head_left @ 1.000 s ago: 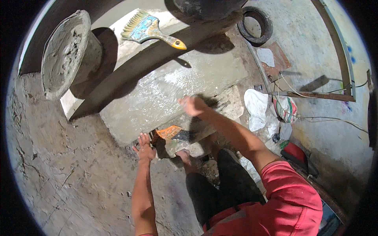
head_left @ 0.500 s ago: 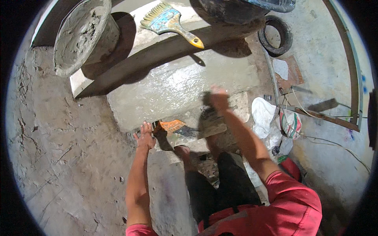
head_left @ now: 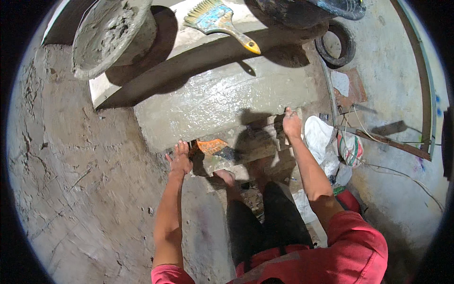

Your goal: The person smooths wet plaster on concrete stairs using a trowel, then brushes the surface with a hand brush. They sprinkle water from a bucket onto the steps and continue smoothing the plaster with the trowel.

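Observation:
A wet, shiny grey cement surface covers the tread of a step in front of me. My left hand lies at its near left edge, fingers stretched and apart, holding nothing I can see. At the near right edge my right hand is closed, its fingers curled. Whatever it may hold is hidden. Beside my left hand, below the cement edge, lies an orange and black object of unclear kind. A wide brush with pale bristles and a yellow-tipped handle rests on the step above.
A bucket with wet cement stands at the upper left. A black tub is at the top, near a black rubber ring. White bags and a metal frame lie on the right. My foot is below the step.
My right hand has moved right and toward me, from over the wet cement to its near right edge. My left hand stays at the left edge. The view has shifted slightly.

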The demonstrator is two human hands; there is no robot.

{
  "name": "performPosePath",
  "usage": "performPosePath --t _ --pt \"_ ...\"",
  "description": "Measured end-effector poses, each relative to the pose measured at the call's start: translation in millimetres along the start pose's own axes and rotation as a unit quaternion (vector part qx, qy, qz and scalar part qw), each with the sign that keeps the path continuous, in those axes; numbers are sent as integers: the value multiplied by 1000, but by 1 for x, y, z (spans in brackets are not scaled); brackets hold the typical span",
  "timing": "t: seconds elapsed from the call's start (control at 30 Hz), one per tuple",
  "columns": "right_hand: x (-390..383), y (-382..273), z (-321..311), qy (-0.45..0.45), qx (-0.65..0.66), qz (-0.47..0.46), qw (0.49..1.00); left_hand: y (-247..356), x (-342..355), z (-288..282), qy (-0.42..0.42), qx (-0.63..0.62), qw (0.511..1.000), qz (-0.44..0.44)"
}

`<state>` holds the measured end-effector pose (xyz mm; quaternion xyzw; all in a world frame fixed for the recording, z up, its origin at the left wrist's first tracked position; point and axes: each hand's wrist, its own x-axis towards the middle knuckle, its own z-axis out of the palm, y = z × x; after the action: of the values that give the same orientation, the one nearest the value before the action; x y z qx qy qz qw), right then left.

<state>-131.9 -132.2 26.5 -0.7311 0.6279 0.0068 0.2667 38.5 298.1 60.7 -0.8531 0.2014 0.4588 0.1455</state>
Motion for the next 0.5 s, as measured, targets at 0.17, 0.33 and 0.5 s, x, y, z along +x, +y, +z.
performPosePath --t 0.17,0.33,0.5 --pt "-76 -18 82 -180 -20 -269 946 1 -4 -7 -12 -13 1000 0" --pt "-195 -95 169 -208 40 -402 891 0 -10 -10 -6 0 1000 16" --pt "-215 -172 31 -273 -10 -491 827 -9 -9 -3 11 -36 999 37"
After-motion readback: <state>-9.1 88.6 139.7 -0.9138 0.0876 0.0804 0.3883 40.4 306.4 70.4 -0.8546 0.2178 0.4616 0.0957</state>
